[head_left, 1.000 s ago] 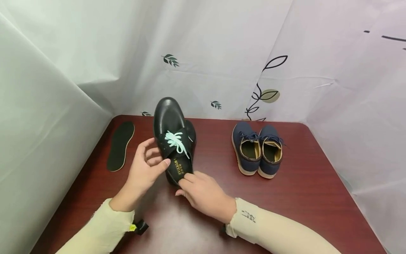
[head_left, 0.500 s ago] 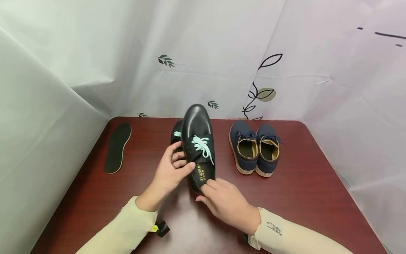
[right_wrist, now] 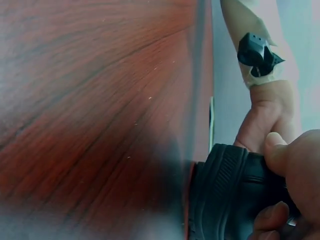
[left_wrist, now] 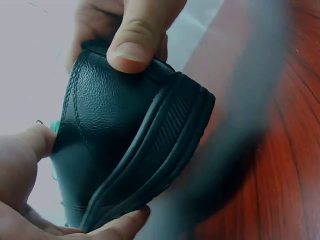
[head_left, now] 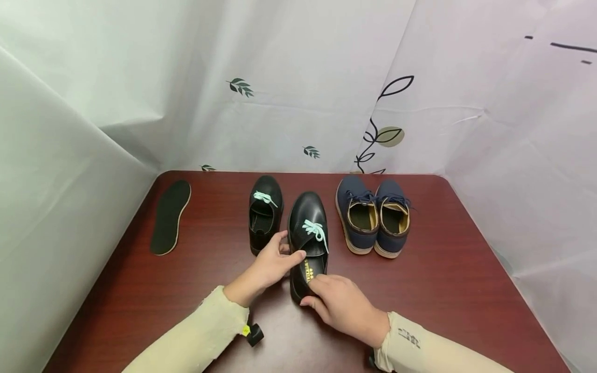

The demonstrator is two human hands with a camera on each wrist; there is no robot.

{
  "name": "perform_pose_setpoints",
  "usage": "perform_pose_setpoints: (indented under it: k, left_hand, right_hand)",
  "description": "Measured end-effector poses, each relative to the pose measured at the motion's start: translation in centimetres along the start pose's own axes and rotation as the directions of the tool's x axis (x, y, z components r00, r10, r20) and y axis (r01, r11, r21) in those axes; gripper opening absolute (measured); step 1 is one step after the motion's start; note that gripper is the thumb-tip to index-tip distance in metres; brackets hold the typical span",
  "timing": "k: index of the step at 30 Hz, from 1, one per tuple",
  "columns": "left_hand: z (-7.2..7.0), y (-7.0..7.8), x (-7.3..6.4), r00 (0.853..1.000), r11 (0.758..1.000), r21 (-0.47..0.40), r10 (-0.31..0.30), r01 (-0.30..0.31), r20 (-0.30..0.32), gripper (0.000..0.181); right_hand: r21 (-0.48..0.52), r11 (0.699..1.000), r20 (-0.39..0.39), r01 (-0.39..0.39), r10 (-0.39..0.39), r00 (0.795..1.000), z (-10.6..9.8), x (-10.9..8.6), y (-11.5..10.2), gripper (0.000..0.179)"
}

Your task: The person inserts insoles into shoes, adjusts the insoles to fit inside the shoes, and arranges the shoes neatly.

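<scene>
Between both hands is a black leather shoe [head_left: 309, 212] with mint-green laces and gold lettering on its insole, toe pointing away. My left hand [head_left: 275, 263] grips its left side, thumb at the opening and fingers around the outside. My right hand [head_left: 342, 305] pinches the heel, thumb behind it and fingers inside the collar, as the left wrist view of the shoe's heel [left_wrist: 120, 110] also shows. In the right wrist view the thick ridged sole [right_wrist: 215, 195] is close to the table. The matching black shoe [head_left: 265, 194] stands on the table just left and behind.
A pair of navy blue shoes [head_left: 359, 225] with tan soles stands at the right rear of the dark red table [head_left: 434, 290]. One dark insole [head_left: 170, 217] lies flat at the far left. Pale curtains [head_left: 280, 124] with leaf prints hang behind and on both sides.
The held black shoe has moved right, then down toward the table and nearer the body, with both hands still gripping it. The other black shoe, formerly largely covered, now shows fully on its left.
</scene>
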State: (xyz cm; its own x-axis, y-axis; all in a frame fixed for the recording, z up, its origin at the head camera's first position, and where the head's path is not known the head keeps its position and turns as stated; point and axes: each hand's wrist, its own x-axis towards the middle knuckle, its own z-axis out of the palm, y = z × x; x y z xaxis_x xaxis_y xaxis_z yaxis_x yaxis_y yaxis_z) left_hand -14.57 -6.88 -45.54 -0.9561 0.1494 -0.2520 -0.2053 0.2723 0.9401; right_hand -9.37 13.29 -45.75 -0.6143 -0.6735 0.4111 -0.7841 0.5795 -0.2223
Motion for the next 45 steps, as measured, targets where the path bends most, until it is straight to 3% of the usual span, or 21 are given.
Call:
perform_pose_setpoints:
  k: [4, 10, 14, 18, 21, 24, 27, 30, 34, 36, 40, 45]
  left_hand:
    - [0.1, -0.8, 0.5, 0.999, 0.990, 0.138, -0.024, 0.021, 0.021, 0.084]
    - [0.1, -1.3, 0.6, 0.998, 0.949, 0.310, 0.035, -0.050, 0.051, 0.070]
    - [0.3, -1.4, 0.4, 0.998, 0.958, 0.283, 0.039, -0.051, 0.048, 0.067]
    - [0.3, -1.4, 0.2, 0.998, 0.976, 0.215, 0.024, -0.037, 0.063, 0.066]
    - [0.3, -1.5, 0.3, 0.997, 0.984, 0.176, 0.013, -0.027, 0.080, 0.066]
    - [0.2, -1.6, 0.4, 0.996, 0.985, 0.171, 0.011, -0.025, 0.083, 0.065]
    - [0.2, -1.6, 0.4, 0.996, 0.981, 0.192, 0.017, -0.033, 0.083, 0.063]
    - [0.2, -1.6, 0.4, 0.996, 0.979, 0.199, 0.015, -0.031, 0.084, 0.061]
    - [0.4, -1.5, 0.4, 0.996, 0.976, 0.216, 0.003, -0.022, 0.088, 0.060]
    - [0.5, -1.5, 0.4, 0.997, 0.966, 0.255, 0.016, -0.037, 0.082, 0.060]
    - [0.5, -1.6, 0.4, 0.997, 0.950, 0.305, 0.045, -0.062, 0.064, 0.060]
    - [0.4, -1.6, 0.6, 0.996, 0.945, 0.317, 0.070, -0.082, 0.049, 0.060]
  right_hand:
    - [0.010, 0.999, 0.065, -0.041, 0.040, 0.997, 0.7, 0.0, 0.4, 0.027]
    - [0.022, 0.998, 0.136, -0.052, 0.049, 0.989, 1.5, 0.5, 0.9, 0.023]
    - [0.051, 0.995, 0.205, -0.088, 0.076, 0.976, 1.2, 0.9, 1.2, 0.026]
    - [0.113, 0.976, 0.263, -0.185, 0.150, 0.953, 0.3, 1.4, 1.6, 0.025]
    - [0.216, 0.935, 0.216, -0.281, 0.235, 0.948, -0.3, 2.2, 2.4, 0.025]
    - [0.262, 0.911, 0.100, -0.317, 0.301, 0.948, -0.8, 3.4, 3.6, 0.026]
    - [0.140, 0.936, 0.066, -0.324, 0.317, 0.946, -1.1, 4.7, 4.6, 0.054]
    - [-0.047, 0.949, 0.147, -0.313, 0.317, 0.937, -0.8, 5.9, 5.1, 0.084]
    - [-0.129, 0.930, 0.266, -0.345, 0.368, 0.891, -0.1, 7.0, 5.2, 0.092]
    - [-0.161, 0.927, 0.277, -0.338, 0.371, 0.886, 0.4, 7.3, 5.2, 0.090]
    - [-0.213, 0.935, 0.244, -0.282, 0.331, 0.912, 1.1, 7.5, 5.1, 0.082]
    - [-0.315, 0.927, 0.146, -0.203, 0.258, 0.955, 1.6, 7.3, 5.2, 0.054]
